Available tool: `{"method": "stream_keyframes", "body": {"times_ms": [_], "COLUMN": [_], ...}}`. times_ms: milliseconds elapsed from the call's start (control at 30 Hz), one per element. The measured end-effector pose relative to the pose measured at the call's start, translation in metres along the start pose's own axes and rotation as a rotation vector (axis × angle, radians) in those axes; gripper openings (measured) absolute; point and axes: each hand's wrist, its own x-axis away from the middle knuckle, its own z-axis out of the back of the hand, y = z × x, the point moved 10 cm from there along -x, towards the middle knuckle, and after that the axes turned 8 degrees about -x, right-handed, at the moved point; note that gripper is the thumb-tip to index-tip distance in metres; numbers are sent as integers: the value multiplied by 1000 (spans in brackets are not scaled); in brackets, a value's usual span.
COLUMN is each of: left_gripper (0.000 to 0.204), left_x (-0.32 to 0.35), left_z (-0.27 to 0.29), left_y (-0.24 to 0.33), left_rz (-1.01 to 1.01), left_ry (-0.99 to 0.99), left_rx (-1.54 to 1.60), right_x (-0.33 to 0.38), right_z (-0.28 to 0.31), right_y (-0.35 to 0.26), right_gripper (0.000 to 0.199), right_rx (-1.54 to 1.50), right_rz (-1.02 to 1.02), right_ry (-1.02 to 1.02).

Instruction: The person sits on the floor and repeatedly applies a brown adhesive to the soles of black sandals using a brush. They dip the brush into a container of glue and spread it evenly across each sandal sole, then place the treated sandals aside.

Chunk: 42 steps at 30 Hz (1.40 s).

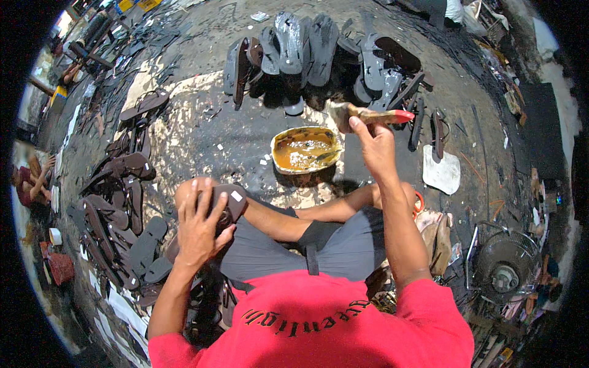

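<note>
My left hand (201, 219) holds a dark brown flip-flop (232, 195) against my left knee. Its fingers lie across the upper side, the thumb presses near the strap, and a small white label shows on the sole. Raised ahead of my right knee, my right hand (378, 147) is closed round a paintbrush (363, 113). The brush has a red-tipped handle, and its smeared bristles point left. Below and left of those bristles stands a pale-rimmed bowl (275, 161) of shiny yellow-brown, glue-like liquid. The flip-flop's far part is hidden under my left hand.
Grey and dark soles and flip-flops (288, 46) form an arc beyond the bowl. More brown flip-flops (126, 165) pile up at the left. At the right are a pale pad (441, 170), orange-handled scissors (419, 202) and a fan (504, 264). Another person (32, 184) sits far left.
</note>
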Motion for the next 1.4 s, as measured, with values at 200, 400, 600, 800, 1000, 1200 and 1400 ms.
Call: {"method": "stream_keyframes", "body": {"times_ms": [200, 400, 600, 800, 1000, 1200, 1400], "left_gripper": [72, 61, 66, 70, 69, 86, 92], "left_x": [-13, -43, -51, -63, -54, -26, 60], "left_z": [4, -29, -40, -28, -57, -53, -69], "left_y": [-10, 8, 65, 59, 67, 91, 113], "left_rz": [68, 699, 695, 318, 531, 455, 733], "left_ry": [-29, 159, 262, 270, 311, 79, -48], "left_rx": [174, 2128, 2521, 2700, 2674, 2600, 2625], "right_x": [3, 58, 87, 92, 95, 37, 13], "right_z": [-33, -124, -166, -174, -159, -127, -105], "right_y": [-24, -87, -105, -97, -82, 20, 87], "right_gripper": [34, 29, 30, 25, 29, 31, 32], "right_rx": [-158, -249, 234, -264, 276, 415, 975], "right_rz": [-129, -92, 463, 127, 535, 19, 257], "right_ry": [71, -187, -229, -439, -318, -397, -412]}}
